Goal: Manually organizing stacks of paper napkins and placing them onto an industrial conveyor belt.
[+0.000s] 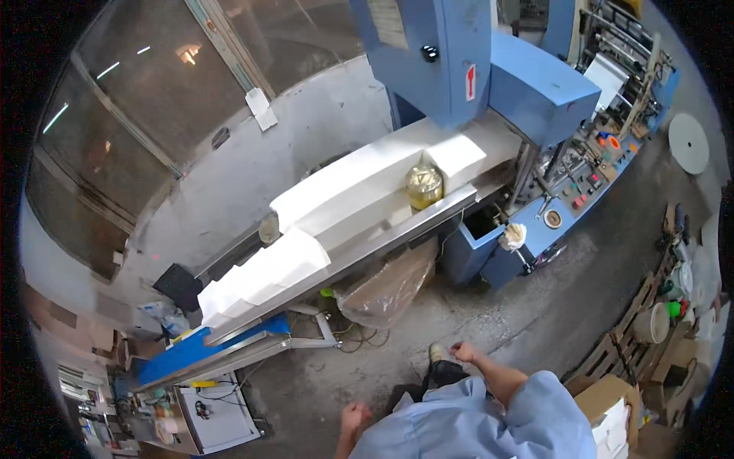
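Note:
Beside my body, low in the view, my left hand (pixel 356 418) hangs with its fingers loosely curled in. My right hand (pixel 463 352) is held in front of me above the floor, fingers also curled. Nothing shows in either hand, and neither touches anything. Ahead of me a slanting conveyor (pixel 382 241) carries long white stacks of folded sheets (pixel 344 187). A shorter row of white stacks (pixel 264 268) leans at its lower left end. Toward the machine, a gold rounded object (pixel 424 186) sits against a white block (pixel 456 159).
A blue machine (pixel 543 84) with a control panel (pixel 585 187) stands at the conveyor's right end. Clear plastic wrap (pixel 394 287) hangs beneath the conveyor. Wooden pallets (pixel 619 344) and a cardboard box (pixel 608 398) lie to my right. A white-topped table (pixel 222 417) is at lower left.

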`<state>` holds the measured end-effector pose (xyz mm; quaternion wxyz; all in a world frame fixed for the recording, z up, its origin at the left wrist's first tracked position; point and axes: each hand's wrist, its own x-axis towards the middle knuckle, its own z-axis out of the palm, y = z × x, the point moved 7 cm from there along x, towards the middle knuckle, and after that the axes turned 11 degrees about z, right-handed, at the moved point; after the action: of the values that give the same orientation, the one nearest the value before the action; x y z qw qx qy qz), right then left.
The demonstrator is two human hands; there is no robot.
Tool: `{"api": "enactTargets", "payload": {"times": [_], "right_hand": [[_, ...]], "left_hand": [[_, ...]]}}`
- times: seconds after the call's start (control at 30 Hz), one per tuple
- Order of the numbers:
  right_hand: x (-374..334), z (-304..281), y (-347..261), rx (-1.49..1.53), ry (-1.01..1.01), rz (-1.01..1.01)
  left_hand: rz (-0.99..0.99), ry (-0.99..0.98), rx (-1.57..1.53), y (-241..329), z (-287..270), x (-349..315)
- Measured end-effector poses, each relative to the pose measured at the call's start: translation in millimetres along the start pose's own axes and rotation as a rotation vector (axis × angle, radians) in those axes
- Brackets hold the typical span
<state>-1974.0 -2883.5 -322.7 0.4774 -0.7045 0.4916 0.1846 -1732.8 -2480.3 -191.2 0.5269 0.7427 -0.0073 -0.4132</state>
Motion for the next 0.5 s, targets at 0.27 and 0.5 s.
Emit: {"api": "enactTargets", "payload": {"times": [0.27,0.5], "right_hand": [[7,-21,-104,0.057,0.011,-0.013],[-38,-21,-176,0.449,0.077,-0.141]], "left_hand": [[0.136,0.179,-0.113,59,-58,12],[0.339,0.270,-0.167,151,-173,31]]}}
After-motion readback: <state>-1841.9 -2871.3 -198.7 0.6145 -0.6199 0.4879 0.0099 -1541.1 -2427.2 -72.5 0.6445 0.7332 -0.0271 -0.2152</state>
